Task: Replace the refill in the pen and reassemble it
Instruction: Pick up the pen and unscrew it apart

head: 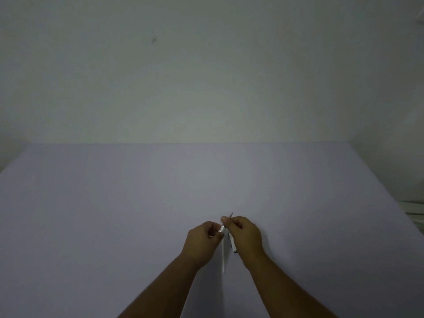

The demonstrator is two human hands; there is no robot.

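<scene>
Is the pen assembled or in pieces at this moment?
In pieces. Both hands pinch a tipped part, while a white tube and another part hang separately below.

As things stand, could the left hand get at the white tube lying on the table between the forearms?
Probably yes. The white tube lies on the table just beside the left hand, with nothing over it. But that hand's fingers are pinched on a small pen part, so it would have to let go first.
</scene>
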